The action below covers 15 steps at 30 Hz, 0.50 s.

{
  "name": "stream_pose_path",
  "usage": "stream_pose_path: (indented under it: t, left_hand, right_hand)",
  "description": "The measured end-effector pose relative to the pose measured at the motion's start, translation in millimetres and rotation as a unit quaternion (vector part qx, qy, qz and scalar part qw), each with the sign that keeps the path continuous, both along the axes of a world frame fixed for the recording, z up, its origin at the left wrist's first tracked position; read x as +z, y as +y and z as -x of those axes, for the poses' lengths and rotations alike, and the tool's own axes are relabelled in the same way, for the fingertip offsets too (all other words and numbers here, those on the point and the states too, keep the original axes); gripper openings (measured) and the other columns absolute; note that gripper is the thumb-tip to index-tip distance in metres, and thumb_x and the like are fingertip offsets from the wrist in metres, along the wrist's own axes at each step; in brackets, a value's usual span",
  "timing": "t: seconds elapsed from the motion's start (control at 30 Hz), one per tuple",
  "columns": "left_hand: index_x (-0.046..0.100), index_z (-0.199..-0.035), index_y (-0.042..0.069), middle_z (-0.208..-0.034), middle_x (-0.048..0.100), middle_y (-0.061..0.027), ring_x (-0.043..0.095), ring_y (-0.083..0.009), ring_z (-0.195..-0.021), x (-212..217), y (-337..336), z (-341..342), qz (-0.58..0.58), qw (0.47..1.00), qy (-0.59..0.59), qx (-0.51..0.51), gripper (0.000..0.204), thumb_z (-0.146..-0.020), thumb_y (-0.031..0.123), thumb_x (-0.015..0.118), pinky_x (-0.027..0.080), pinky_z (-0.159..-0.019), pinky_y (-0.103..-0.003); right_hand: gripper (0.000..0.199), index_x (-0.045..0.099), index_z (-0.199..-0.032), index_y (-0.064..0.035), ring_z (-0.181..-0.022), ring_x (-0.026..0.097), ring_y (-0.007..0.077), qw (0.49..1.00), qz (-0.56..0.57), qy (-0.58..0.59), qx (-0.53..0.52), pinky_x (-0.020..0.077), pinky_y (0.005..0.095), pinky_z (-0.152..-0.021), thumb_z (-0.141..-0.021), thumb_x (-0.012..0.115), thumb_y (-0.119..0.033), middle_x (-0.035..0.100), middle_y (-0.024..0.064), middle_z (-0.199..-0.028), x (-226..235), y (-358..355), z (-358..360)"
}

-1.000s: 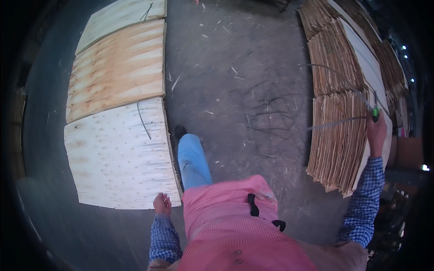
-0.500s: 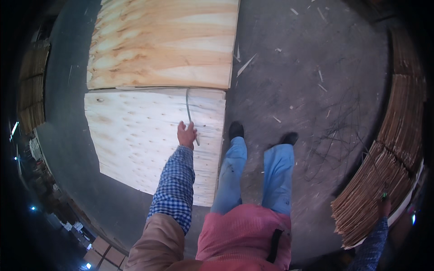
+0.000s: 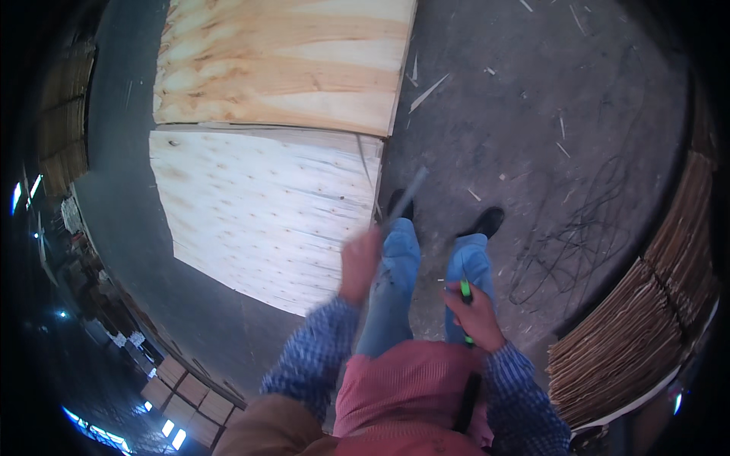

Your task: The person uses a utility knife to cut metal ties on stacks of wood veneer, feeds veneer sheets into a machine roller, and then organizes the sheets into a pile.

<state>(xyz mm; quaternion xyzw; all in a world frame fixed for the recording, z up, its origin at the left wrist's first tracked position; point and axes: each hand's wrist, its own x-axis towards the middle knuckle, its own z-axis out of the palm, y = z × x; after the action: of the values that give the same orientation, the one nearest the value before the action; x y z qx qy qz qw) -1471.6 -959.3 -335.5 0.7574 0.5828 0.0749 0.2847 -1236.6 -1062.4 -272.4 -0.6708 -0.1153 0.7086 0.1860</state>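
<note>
Over concrete floor (image 3: 532,114), left hand (image 3: 360,262) grips grey strip (image 3: 403,199) beside pale sheet (image 3: 266,213).

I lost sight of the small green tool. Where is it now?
In the head view, right of centre: the green tool sits in the right hand, in front of the right trouser leg.

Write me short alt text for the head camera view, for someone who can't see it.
Seen from above, a standing person's left hand holds a thin grey rod, blurred, and the right hand a small green tool. Pale veneer sheets lie on the grey floor at left; a stack of brown veneer sits at right.
</note>
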Motion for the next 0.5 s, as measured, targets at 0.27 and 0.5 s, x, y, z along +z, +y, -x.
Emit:
stream_pose_path:
  t: [0.27,0.5]
  left_hand:
    - [0.06,-0.114,0.0,-0.095,0.063,-0.0071,0.061,-0.0147,-0.084,260,-113,-110,0.61,0.746,-0.254,-0.082,0.034,-0.1,0.03,0.05,0.049,-0.076,-0.028]
    - [0.053,-0.128,0.003,-0.112,0.061,-0.0063,0.056,-0.0102,-0.066,291,-68,-164,0.416,0.833,-0.311,0.189,0.042,-0.1,0.034,0.048,0.049,-0.062,-0.025]
  right_hand:
    - [0.026,0.058,-0.113,-0.0059,-0.055,0.045,0.0066,0.868,0.132,0.347,-0.33,0.0399,0.0218,-0.049,-0.094,0.062,-0.023,0.057,0.0,-0.08,131,9,-78]
    - [0.014,0.058,-0.086,-0.0088,-0.056,0.047,0.0061,0.979,-0.032,-0.169,-0.108,0.0404,0.0236,-0.049,-0.088,0.065,-0.02,0.053,-0.0006,-0.071,322,-80,-278]
